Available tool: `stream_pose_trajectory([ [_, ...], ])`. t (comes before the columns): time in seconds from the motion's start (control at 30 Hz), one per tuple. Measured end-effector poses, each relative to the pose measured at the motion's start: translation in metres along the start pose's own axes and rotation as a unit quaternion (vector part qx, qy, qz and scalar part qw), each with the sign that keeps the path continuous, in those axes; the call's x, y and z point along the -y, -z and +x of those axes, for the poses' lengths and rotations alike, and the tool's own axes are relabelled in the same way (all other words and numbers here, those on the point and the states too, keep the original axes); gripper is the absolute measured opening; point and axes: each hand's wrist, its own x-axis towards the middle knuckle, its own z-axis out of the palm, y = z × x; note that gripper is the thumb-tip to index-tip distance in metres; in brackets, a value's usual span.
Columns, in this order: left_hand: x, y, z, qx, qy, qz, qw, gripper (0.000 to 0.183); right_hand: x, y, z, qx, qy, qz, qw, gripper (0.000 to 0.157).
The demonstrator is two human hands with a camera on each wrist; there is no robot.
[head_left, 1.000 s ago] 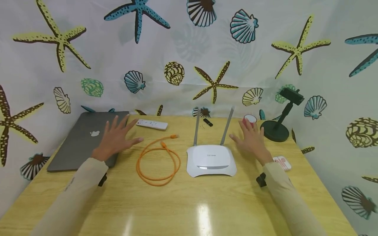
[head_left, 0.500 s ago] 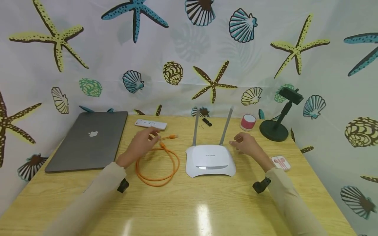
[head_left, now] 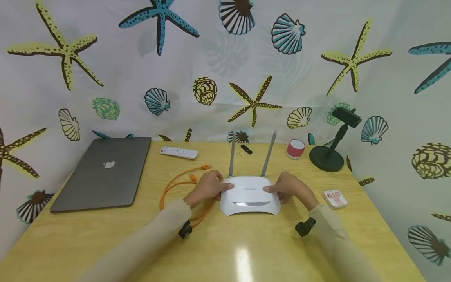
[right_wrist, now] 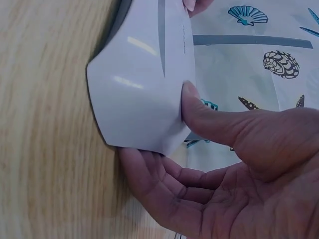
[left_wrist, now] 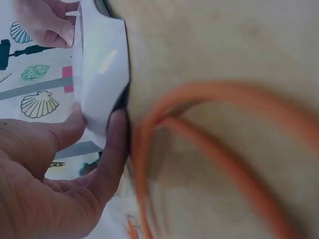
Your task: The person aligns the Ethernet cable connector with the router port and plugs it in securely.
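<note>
A white router (head_left: 251, 197) with two grey antennas sits at the middle of the table. My left hand (head_left: 208, 186) grips its left side, thumb on the top and fingers at the lower edge, as the left wrist view shows on the router (left_wrist: 103, 64). From the other side my right hand (head_left: 290, 187) holds the right edge; in the right wrist view the thumb lies on the top of the router (right_wrist: 134, 99) and the fingers curl under its rim. An orange network cable (head_left: 165, 192) lies coiled beside the left hand, partly hidden by that arm.
A grey laptop (head_left: 105, 176) lies shut at the left. Behind are a white remote (head_left: 178, 152), a black USB stick (head_left: 246, 149) and a pink-and-white cylinder (head_left: 295, 149). A black stand (head_left: 327, 158) and an earphone case (head_left: 334, 199) are at the right on the wooden table (head_left: 225, 246).
Both hands have come inward and down, from above the laptop and near the cylinder, onto the router's two sides. Their spread fingers have curled round its edges. The router stays in place.
</note>
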Motion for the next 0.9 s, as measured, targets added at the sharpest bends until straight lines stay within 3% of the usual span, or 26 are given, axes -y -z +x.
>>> stream_pose_trajectory([
  [0.17, -0.008, -0.001, 0.005, 0.019, 0.021, 0.019, 0.9994, 0.07, -0.001, -0.006, 0.002, -0.007, -0.005, 0.01, 1.0, 0.043],
  [0.4, -0.014, -0.001, 0.014, 0.063, 0.0, 0.021, 0.9978, 0.05, -0.005, 0.006, 0.011, 0.006, -0.013, 0.006, 1.0, 0.043],
  [0.67, -0.01, -0.012, 0.002, 0.061, -0.007, -0.008, 0.9981, 0.041, -0.005, 0.018, 0.025, 0.025, -0.018, -0.01, 0.999, 0.04],
  [0.8, -0.016, -0.019, -0.006, 0.066, -0.024, 0.029, 0.9971, 0.036, 0.0, 0.02, 0.029, 0.005, -0.001, -0.042, 0.999, 0.044],
  [0.9, -0.018, -0.026, -0.012, 0.069, -0.051, 0.018, 0.9961, 0.032, 0.003, 0.022, 0.031, -0.02, 0.002, -0.052, 0.998, 0.047],
])
